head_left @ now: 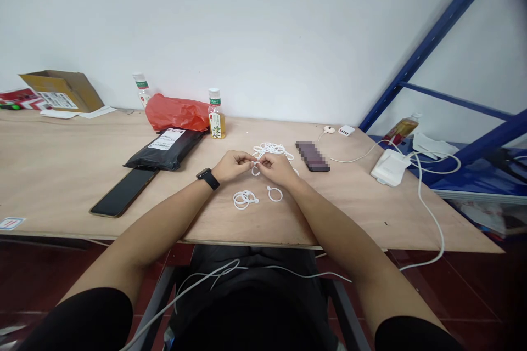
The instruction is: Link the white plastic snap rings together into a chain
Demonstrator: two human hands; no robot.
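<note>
My left hand (235,166) and my right hand (278,168) meet over the table, fingertips pinched together. Between them they hold a white plastic curtain ring (254,171), partly covered by the fingers. Just behind the hands lies a pile of similar white rings (272,149). Closer to the table's front edge, a small cluster of rings (244,199) rests below my left hand. A single ring (275,193) with a small eyelet lies below my right hand. A black watch (208,178) is on my left wrist.
Left on the wooden table (230,230) are a phone (123,192), a black parcel (162,149), a red bag (175,112), a drink bottle (216,115) and a cardboard box (69,90). Rightward are another phone (313,156), a white charger (390,166), cables and a blue metal frame (428,41).
</note>
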